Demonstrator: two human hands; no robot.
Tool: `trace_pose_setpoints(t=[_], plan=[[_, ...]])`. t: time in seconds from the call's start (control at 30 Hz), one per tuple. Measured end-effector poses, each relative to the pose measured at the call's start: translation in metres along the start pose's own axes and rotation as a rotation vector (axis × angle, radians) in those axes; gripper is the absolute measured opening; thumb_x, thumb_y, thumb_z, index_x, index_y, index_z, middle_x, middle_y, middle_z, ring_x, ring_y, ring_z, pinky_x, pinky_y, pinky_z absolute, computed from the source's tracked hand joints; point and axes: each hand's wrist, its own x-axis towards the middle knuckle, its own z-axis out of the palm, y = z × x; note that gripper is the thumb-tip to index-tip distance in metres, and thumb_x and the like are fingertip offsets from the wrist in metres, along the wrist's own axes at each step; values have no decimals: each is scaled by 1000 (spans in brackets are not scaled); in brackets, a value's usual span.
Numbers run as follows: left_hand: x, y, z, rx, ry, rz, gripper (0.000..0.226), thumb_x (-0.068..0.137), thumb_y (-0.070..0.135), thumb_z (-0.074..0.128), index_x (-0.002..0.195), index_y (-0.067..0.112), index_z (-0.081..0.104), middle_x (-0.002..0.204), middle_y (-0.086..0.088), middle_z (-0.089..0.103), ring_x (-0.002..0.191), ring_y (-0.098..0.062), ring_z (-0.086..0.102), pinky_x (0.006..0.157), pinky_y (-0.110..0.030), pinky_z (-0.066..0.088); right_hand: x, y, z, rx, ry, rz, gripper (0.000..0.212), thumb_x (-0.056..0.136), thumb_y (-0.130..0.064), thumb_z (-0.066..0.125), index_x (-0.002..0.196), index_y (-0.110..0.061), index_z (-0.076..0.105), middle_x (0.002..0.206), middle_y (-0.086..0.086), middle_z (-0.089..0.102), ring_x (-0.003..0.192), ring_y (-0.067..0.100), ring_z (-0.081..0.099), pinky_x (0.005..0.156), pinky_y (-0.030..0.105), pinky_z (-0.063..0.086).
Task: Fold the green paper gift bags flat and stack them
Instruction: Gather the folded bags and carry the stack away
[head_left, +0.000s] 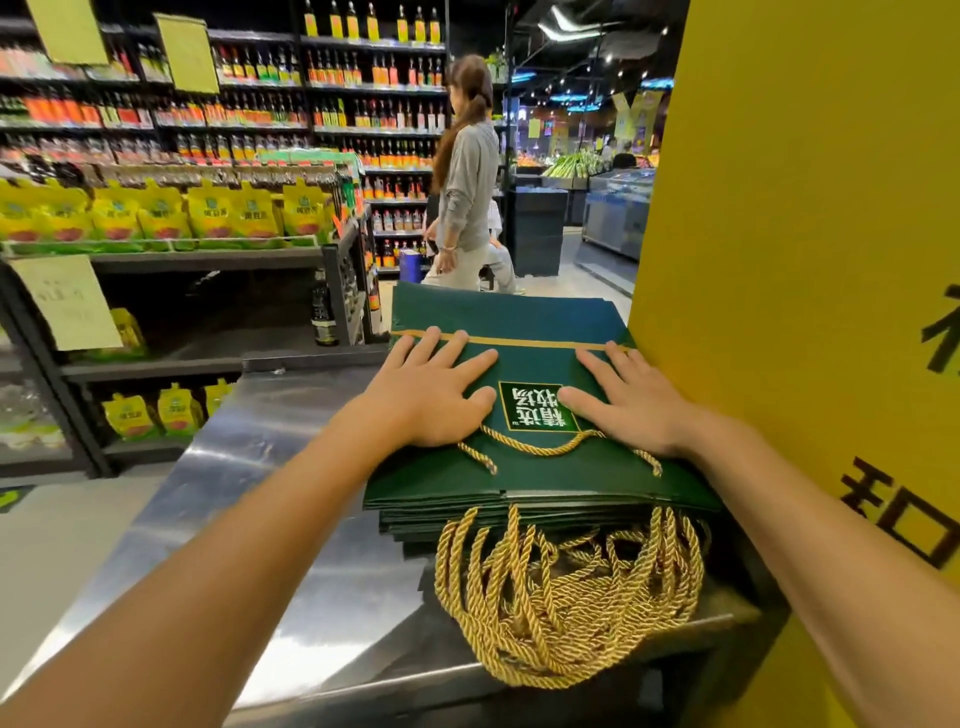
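Green gift bag stack (519, 512): folded flat, steel counter's (291, 467) right edge.
Top bag (571, 480): pressed under left hand (431, 397), right hand (623, 402), fingers straight, gripping nothing.
Remaining: no unfolded bags visible.

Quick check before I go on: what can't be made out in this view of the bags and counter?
Head view: number of bags in the stack; the top bag covers them, and only thin edges show.
Head view: the top bag's surface under the left hand and right hand; the palms hide it.
Head view: the stack's right edge; the right arm covers it.
Head view: rope handles, too tangled to count.
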Motion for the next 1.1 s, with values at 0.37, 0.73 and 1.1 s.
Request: trace_pose_setpoints(t=[0.37, 0.73, 1.1], plan=[[-1, -5, -53, -141, 174, 74, 47, 102, 50, 42, 142, 29, 55, 144, -4, 57, 132, -29, 51, 109, -44, 42, -16, -11, -63, 31, -1, -81, 73, 99, -64, 38, 160, -27, 23, 164, 6, 30, 149, 25, 31, 118, 37, 26], [3, -42, -77, -216, 390, 77, 32, 99, 35, 53, 121, 20, 71, 124, 1, 69, 111, -22, 64, 98, -44, 53, 14, -33, -92, -148, 116, -168, 38, 102, -45, 51, 127, -20, 65, 128, 2, 66, 104, 17, 59, 85, 28, 43], [31, -40, -86, -65, 267, 179, 33, 99, 38, 41, 110, 23, 68, 108, -1, 63, 96, -26, 60, 83, -41, 49, 22, -33, -97, -158, -10, -66, 29, 101, -43, 46, 121, -27, 59, 119, 0, 58, 108, 20, 57, 86, 42, 54]])
